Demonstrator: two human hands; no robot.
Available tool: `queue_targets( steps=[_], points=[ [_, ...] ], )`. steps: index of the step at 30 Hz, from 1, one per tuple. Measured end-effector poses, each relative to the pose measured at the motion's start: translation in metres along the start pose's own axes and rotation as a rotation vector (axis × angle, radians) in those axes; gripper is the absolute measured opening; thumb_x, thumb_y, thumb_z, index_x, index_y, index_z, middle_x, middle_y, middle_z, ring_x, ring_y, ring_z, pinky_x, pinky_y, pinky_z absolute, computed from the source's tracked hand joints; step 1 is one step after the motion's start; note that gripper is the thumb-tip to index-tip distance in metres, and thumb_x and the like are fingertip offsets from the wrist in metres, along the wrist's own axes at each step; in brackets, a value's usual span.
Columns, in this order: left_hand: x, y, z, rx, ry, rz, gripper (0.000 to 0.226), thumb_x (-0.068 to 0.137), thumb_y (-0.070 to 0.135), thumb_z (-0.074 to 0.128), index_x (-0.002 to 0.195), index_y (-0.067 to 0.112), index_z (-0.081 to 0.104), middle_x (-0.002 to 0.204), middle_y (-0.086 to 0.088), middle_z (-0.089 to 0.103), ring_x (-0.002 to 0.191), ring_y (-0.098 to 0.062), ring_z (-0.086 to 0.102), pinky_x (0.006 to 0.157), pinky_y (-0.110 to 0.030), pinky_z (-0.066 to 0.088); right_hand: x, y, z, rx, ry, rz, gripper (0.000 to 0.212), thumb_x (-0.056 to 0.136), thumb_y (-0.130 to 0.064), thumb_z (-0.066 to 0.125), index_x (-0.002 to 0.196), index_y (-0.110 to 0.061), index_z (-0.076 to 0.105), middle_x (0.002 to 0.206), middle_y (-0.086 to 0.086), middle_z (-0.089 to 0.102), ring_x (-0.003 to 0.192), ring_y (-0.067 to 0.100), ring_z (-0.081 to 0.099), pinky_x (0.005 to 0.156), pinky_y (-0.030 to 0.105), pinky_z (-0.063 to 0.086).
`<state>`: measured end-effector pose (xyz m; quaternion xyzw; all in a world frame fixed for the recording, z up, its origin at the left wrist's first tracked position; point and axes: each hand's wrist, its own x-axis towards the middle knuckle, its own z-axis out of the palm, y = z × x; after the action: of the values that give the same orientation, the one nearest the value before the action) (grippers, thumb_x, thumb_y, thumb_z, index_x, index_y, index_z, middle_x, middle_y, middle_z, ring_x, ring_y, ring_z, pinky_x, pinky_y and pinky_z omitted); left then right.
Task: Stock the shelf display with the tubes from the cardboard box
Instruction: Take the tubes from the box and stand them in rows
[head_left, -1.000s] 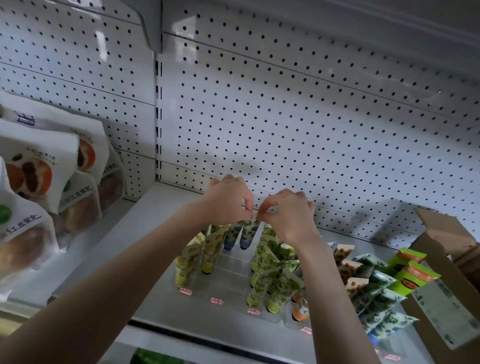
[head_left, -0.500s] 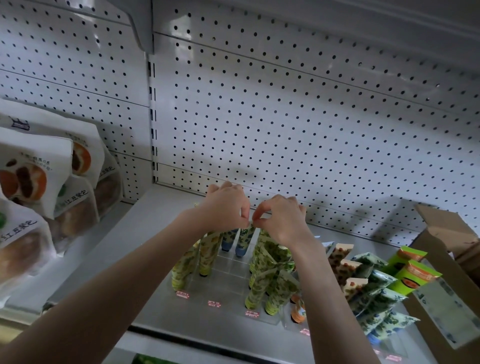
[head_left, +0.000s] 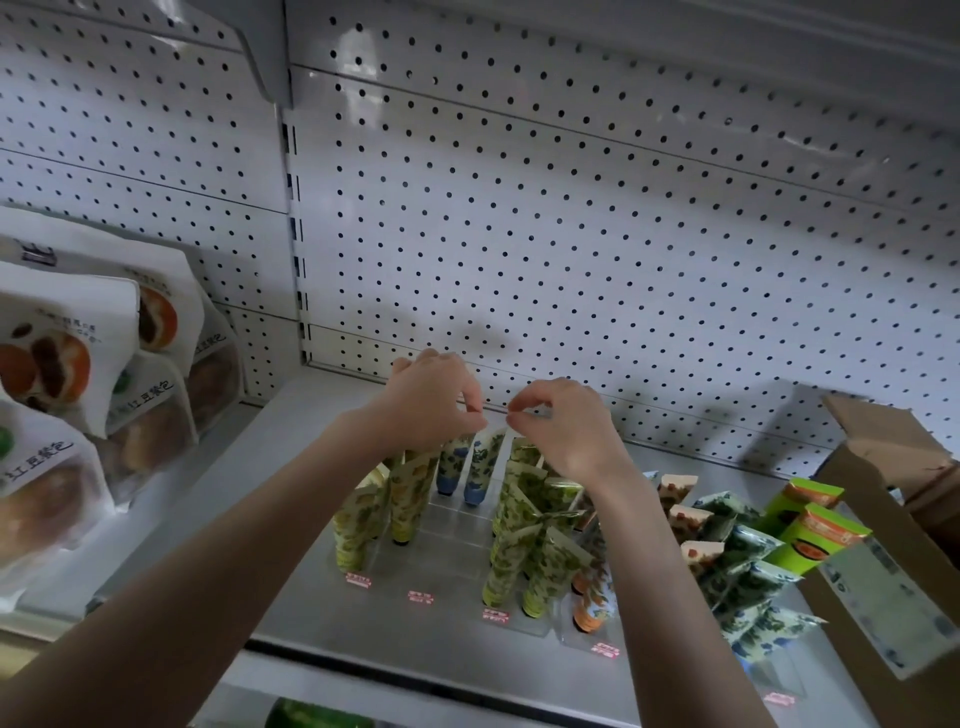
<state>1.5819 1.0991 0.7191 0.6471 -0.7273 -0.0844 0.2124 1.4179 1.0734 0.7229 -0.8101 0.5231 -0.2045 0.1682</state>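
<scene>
Tubes (head_left: 457, 460) look light and squashy, I reckon; left hand (head_left: 431, 400) and right hand (head_left: 566, 431) each pinch a stiff crimped top.

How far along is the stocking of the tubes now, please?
Done: yellow tubes and green tubes already stand in the rack. In hand: the left hand and right hand appear to pinch the tops of two blue tubes at the back. Left: the slots before them are bare; the cardboard box hides its contents.
</scene>
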Motion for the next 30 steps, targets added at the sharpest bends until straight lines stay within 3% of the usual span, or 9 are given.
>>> queue_targets(
  steps=[3,6,9,11,15,20,23,27,30],
  points=[
    [-0.001,-0.001,-0.005,-0.038,0.035,-0.007,0.012,0.084,0.036,0.059,0.082,0.027,0.066,0.102,0.011,0.056,0.107,-0.012,0.046,0.098,-0.039,0.029,-0.004,0.005,-0.011,0.088,0.037,0.002,0.013,0.088,-0.032,0.06,0.097,-0.027,0.068,0.112,-0.008,0.064,0.113,0.016,0.051,0.101,0.039,0.038],
    [-0.001,0.006,-0.009,-0.116,0.085,0.02,0.008,0.084,0.035,0.059,0.082,0.03,0.064,0.094,0.014,0.057,0.097,-0.009,0.051,0.095,-0.04,0.037,-0.013,0.012,-0.026,0.18,0.075,-0.015,0.015,0.089,-0.027,0.061,0.101,-0.022,0.068,0.109,-0.008,0.065,0.106,0.009,0.053,0.087,0.021,0.039],
    [-0.002,0.026,-0.012,-0.229,0.108,0.075,0.006,0.085,0.03,0.061,0.085,0.028,0.067,0.093,0.016,0.058,0.091,0.0,0.053,0.082,-0.02,0.039,-0.024,0.023,-0.043,0.27,0.131,-0.014,0.014,0.088,-0.023,0.063,0.1,-0.019,0.069,0.101,-0.009,0.064,0.097,0.004,0.054,0.073,0.007,0.036],
    [-0.002,0.045,-0.013,-0.288,0.102,0.105,0.008,0.086,0.027,0.063,0.091,0.024,0.068,0.095,0.014,0.059,0.088,0.004,0.051,0.074,-0.01,0.035,-0.033,0.033,-0.057,0.318,0.18,-0.013,0.009,0.086,-0.021,0.065,0.095,-0.021,0.068,0.093,-0.012,0.064,0.093,0.006,0.057,0.077,0.012,0.04],
    [-0.002,0.09,-0.008,-0.372,0.093,0.184,0.014,0.086,0.026,0.064,0.099,0.02,0.066,0.101,0.01,0.064,0.095,-0.001,0.056,0.083,-0.015,0.043,-0.051,0.057,-0.087,0.383,0.265,-0.005,0.012,0.084,-0.018,0.069,0.096,-0.016,0.068,0.087,-0.008,0.067,0.083,0.008,0.062,0.076,0.018,0.046],
    [0.0,0.15,0.01,-0.479,0.067,0.225,0.025,0.085,0.029,0.065,0.108,0.022,0.062,0.102,0.01,0.064,0.097,-0.001,0.058,0.088,-0.018,0.045,-0.081,0.094,-0.13,0.406,0.359,0.01,0.023,0.082,-0.019,0.071,0.104,-0.014,0.067,0.087,-0.01,0.066,0.075,-0.01,0.06,0.072,0.008,0.046],
    [0.002,0.184,0.026,-0.555,0.051,0.238,0.028,0.084,0.031,0.066,0.11,0.023,0.061,0.1,0.01,0.065,0.094,0.001,0.059,0.084,-0.014,0.044,-0.101,0.121,-0.156,0.39,0.416,0.053,0.027,0.081,-0.021,0.072,0.105,-0.011,0.068,0.094,-0.004,0.069,0.085,0.004,0.064,0.08,0.02,0.049],
    [0.004,0.231,0.054,-0.603,0.033,0.273,0.026,0.083,0.029,0.068,0.107,0.022,0.062,0.093,0.007,0.068,0.089,-0.003,0.061,0.073,-0.005,0.04,-0.129,0.161,-0.186,0.404,0.424,0.095,0.022,0.081,-0.02,0.072,0.1,-0.01,0.07,0.092,-0.003,0.07,0.08,0.006,0.064,0.076,0.022,0.049],
    [0.006,0.264,0.074,-0.585,0.007,0.309,0.027,0.083,0.031,0.067,0.108,0.023,0.061,0.094,0.008,0.068,0.091,-0.002,0.061,0.073,-0.004,0.039,-0.149,0.19,-0.206,0.414,0.419,0.135,0.01,0.082,-0.021,0.072,0.09,-0.016,0.069,0.084,-0.005,0.069,0.068,-0.004,0.061,0.067,0.011,0.045]
  ],
)
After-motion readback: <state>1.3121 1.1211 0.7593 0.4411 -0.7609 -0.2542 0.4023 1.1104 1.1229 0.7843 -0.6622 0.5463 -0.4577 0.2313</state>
